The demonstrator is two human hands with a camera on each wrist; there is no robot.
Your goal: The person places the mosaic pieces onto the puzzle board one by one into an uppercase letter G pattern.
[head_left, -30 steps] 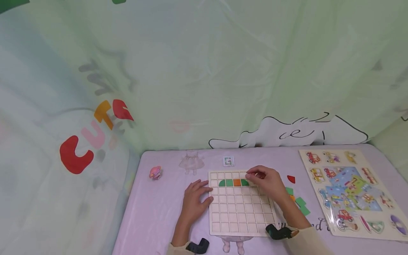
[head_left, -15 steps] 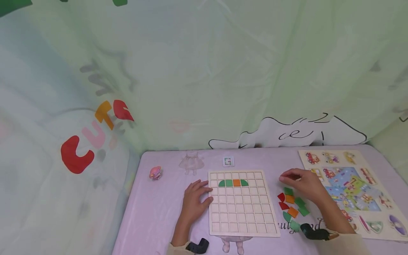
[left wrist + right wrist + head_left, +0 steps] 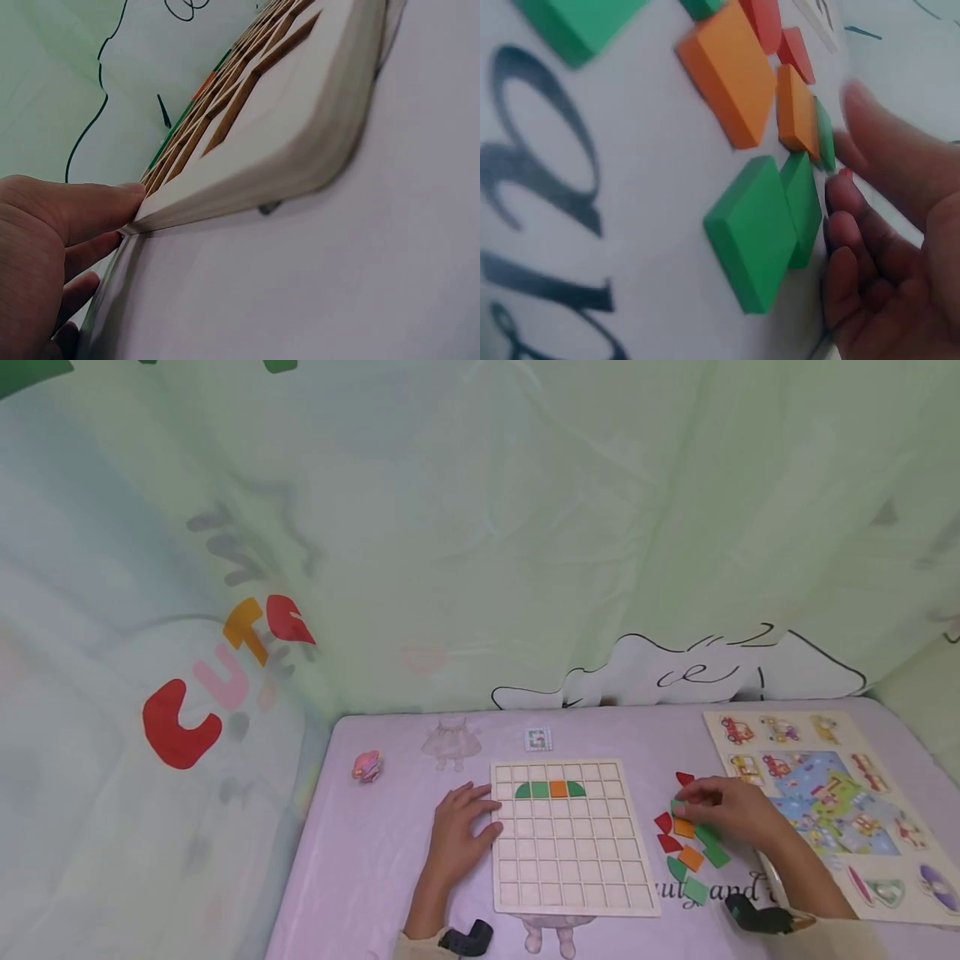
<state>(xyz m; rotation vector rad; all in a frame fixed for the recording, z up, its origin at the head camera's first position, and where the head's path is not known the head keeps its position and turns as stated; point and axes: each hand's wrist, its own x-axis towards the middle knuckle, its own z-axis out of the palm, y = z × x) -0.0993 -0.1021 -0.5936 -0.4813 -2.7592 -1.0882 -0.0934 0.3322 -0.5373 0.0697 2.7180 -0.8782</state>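
Note:
My left hand (image 3: 459,827) rests at the left edge of a pale wooden grid board (image 3: 566,860), thumb and fingers touching its rim; the thumb (image 3: 112,206) lies along that edge in the left wrist view. A row of green and orange pieces (image 3: 558,789) sits in the board's upper cells. My right hand (image 3: 731,810) is over the loose pieces right of the board, thumb and fingertips at a green square (image 3: 677,808), partly hidden. In the right wrist view, the thumb (image 3: 885,139) is blurred and apart from the fingers, beside the green piece (image 3: 824,135) on the table.
Loose orange squares (image 3: 691,858), red quarter-rounds (image 3: 667,843) and green pieces (image 3: 696,891) lie between the board and a vehicle picture puzzle (image 3: 832,827). A pink toy figure (image 3: 367,766) stands at left. A small square card (image 3: 537,739) lies behind the board.
My right hand has left the board's top row, moved right, and come down over the loose pieces at the green square. The left hand has stayed at the board's edge.

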